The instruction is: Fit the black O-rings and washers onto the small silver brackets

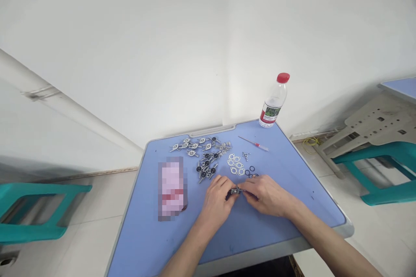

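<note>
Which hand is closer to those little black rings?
The right hand is closer, just below the black O-rings as seen from the person's side. The left hand lies farther away, down and to their left.

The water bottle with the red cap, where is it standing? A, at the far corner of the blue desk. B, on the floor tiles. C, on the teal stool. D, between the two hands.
A: the clear plastic bottle with the red cap stands at the far corner of the blue desktop, away from the left hand and right hand, which meet at a small metal part.
</note>
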`<move>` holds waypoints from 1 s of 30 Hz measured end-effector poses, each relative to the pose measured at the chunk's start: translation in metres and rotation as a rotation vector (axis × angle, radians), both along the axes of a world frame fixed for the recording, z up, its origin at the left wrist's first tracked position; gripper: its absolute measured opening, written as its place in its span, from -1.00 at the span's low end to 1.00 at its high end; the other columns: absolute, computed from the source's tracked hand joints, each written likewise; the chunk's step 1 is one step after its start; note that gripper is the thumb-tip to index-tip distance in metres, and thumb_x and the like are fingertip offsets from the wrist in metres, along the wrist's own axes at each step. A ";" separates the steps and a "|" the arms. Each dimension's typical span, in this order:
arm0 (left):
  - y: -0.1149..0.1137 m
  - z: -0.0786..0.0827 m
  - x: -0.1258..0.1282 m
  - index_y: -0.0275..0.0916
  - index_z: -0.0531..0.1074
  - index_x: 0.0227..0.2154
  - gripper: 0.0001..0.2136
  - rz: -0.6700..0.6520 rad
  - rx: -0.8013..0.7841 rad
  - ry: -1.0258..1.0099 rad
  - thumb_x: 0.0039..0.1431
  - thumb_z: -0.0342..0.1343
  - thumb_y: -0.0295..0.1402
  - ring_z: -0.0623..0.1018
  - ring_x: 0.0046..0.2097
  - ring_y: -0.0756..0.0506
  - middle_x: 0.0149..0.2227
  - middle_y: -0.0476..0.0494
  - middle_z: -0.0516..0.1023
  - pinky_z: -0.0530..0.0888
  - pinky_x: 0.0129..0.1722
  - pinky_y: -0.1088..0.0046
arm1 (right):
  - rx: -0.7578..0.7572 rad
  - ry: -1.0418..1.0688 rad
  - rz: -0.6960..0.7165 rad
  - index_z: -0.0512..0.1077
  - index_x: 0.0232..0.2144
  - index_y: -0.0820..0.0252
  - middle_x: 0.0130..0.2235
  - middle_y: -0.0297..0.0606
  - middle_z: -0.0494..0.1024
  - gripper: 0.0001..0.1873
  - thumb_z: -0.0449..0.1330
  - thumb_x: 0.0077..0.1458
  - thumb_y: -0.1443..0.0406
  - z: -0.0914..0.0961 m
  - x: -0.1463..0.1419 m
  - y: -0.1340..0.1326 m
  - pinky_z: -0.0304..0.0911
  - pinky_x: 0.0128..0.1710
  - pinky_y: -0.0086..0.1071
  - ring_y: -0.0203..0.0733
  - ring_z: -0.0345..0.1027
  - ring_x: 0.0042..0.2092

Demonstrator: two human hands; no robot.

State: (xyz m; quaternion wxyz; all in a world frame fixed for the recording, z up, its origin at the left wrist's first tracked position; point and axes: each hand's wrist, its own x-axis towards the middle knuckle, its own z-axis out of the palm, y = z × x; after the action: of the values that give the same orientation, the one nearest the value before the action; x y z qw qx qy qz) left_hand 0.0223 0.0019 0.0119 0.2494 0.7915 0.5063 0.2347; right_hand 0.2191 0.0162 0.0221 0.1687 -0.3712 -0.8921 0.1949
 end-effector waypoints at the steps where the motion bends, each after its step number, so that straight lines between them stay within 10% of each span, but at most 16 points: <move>1: 0.000 0.001 0.000 -0.22 0.36 -0.42 -0.86 0.002 -0.006 -0.005 0.11 0.17 -0.56 0.37 -0.24 -0.10 -0.36 -0.02 0.46 0.31 -0.26 0.36 | -0.002 0.005 0.008 0.44 -0.21 0.15 -0.36 -0.26 0.54 -0.76 0.01 0.18 0.42 0.001 0.001 0.001 0.12 -0.40 -0.41 -0.23 0.39 -0.38; 11: 0.001 0.002 0.000 -0.21 0.36 -0.41 -0.87 -0.008 -0.005 -0.024 0.11 0.17 -0.55 0.38 -0.24 -0.12 -0.35 -0.03 0.47 0.33 -0.23 0.34 | -0.044 0.180 -0.490 0.33 -0.16 0.14 -0.56 -0.38 0.36 -0.75 -0.15 0.31 0.29 0.006 0.017 0.021 0.16 -0.38 -0.36 -0.16 0.30 -0.43; 30: 0.000 0.000 -0.001 -0.20 0.37 -0.44 -0.84 0.018 0.034 -0.029 0.05 0.18 -0.58 0.40 -0.23 -0.14 -0.35 -0.03 0.49 0.34 -0.25 0.33 | 0.074 -0.080 -0.480 0.40 -0.26 0.18 -0.22 -0.25 0.49 -0.91 0.09 0.21 0.35 -0.021 0.006 0.049 0.10 -0.43 -0.42 -0.25 0.35 -0.40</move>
State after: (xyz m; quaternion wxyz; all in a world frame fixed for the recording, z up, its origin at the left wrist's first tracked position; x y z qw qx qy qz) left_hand 0.0210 0.0021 0.0117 0.2412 0.7876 0.5056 0.2567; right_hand 0.2251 0.0647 0.0014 0.1881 -0.5734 -0.7909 0.1015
